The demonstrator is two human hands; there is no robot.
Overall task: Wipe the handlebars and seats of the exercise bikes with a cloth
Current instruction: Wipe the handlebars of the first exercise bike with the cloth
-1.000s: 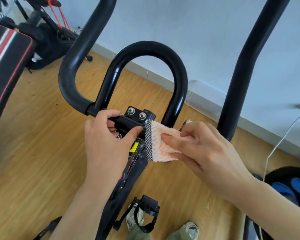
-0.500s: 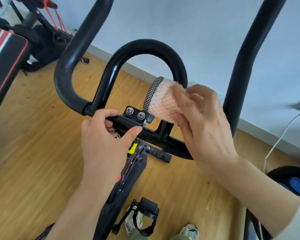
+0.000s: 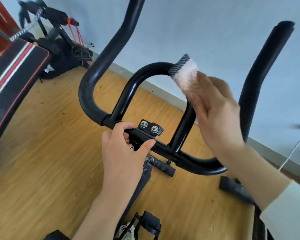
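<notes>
- While the left hand [image 3: 123,153] grips the crossbar of the black handlebar [image 3: 87,96], with the fingers curled over the bar and the thumb on the near side, it sits just left of the stem clamp [image 3: 148,127] (the one with two silver bolts).
- The right hand [image 3: 216,115] holds the pink cloth [image 3: 188,75] against the upper right bend of the inner loop [image 3: 128,94]. Its fingers are blurred, but they seem curled around cloth and tube together.
- The cloth has a black-and-white checked edge, and this edge lies across the top of the loop.
- The two outer ends of the handlebar rise at left and right, apart from both hands.
- Below, a pedal [image 3: 151,224] with a strap hangs over the wooden floor [image 3: 42,161].
- At the far left stands a padded bench [image 3: 12,73] with red and white stripes, and a white cable [image 3: 291,153] hangs by the wall at the right.
</notes>
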